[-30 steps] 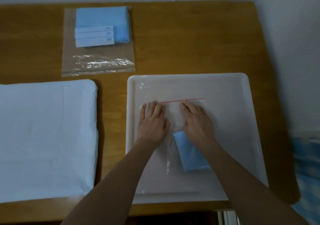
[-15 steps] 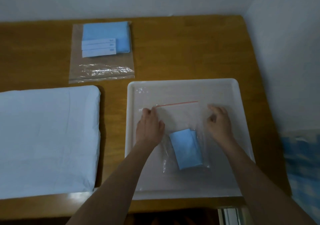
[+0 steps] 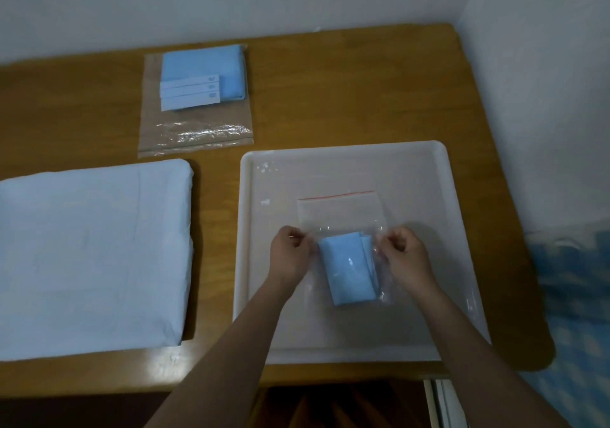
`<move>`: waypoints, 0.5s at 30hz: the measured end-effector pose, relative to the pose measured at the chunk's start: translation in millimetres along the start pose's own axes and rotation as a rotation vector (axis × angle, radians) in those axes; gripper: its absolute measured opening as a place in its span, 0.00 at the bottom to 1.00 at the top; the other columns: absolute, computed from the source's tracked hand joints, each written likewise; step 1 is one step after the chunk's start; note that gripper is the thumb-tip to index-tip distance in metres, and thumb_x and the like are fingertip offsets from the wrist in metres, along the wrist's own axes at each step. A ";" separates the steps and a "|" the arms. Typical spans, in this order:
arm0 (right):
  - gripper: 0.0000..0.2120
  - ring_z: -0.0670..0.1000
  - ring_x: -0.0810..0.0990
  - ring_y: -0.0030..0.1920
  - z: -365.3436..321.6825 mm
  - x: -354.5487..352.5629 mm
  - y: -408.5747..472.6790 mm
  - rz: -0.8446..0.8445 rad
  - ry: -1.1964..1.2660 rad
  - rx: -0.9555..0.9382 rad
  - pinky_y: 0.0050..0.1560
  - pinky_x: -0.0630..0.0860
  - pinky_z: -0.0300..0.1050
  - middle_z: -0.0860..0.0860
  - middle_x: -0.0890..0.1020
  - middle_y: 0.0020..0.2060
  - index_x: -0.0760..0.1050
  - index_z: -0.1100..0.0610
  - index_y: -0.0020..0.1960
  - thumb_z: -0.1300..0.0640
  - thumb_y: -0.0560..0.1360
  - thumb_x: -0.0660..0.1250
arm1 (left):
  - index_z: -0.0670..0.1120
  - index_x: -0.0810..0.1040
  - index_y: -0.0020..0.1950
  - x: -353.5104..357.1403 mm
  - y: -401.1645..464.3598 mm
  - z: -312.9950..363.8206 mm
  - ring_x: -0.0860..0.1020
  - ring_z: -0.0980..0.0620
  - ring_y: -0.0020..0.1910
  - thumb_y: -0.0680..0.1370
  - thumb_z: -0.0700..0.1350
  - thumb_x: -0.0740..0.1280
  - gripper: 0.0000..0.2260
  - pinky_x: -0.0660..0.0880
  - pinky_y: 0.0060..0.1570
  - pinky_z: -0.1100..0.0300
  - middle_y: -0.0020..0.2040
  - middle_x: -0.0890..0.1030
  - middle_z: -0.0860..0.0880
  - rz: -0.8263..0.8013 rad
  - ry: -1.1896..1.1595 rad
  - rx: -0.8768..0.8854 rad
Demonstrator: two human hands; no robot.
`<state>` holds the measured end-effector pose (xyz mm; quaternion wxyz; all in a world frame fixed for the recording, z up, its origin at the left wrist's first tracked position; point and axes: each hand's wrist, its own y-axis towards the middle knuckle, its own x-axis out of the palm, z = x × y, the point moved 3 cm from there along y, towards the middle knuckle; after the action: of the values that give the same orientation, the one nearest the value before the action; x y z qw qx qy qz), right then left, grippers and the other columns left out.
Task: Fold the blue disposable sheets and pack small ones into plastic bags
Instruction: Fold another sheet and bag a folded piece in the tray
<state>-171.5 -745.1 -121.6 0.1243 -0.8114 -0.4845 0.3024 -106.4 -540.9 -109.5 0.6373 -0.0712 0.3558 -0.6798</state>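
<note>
**Small sheet bagged; both hands pinch the bag's sides**

You are at the packing step. The small folded sheet (image 3: 350, 267) lies inside the clear bag (image 3: 340, 211), low in it, toward your side of the white tray (image 3: 429, 350). Your left hand (image 3: 290, 254) has its grip curled onto the bag's left edge, just beside the sheet; your right hand (image 3: 404, 251) pinches the right edge in the same way. Both grips look closed on plastic, not on the sheet itself, though the film is too clear to show exactly where each finger bites.

The red zip line (image 3: 336, 195) sits at the far end of the bag, flat on the tray; whether it is sealed cannot be told. The next move, as it looks, is to settle the sheet square in the bag, then run the strip shut or fold the spare plastic over. That calls for an even pull from both sides, so the sheet does not skew.

For room: the tray's raised rim bounds you on all sides, with bare tray beyond the zip line and to the right. On the desk (image 3: 346, 97), a filled bag (image 3: 194, 130) lies far left, and a big folded sheet (image 3: 92, 256) lies left of the tray. The wall stands close on the right.
</note>
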 end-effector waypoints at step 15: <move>0.05 0.46 0.75 0.36 -8.9 -17.6 -100.4 -0.096 -0.330 -0.300 0.33 0.69 0.27 0.53 0.79 0.36 0.81 0.61 0.44 0.60 0.71 0.75 | 0.38 0.82 0.43 -44.5 -77.4 4.7 0.77 0.44 0.37 0.75 0.37 0.69 0.04 0.69 0.34 0.62 0.37 0.80 0.42 -0.137 0.513 0.521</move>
<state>-243.6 -709.3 -58.5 -0.0646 -0.7363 -0.5759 0.3493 -159.1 -507.0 -45.7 0.4771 0.2424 0.3136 -0.7844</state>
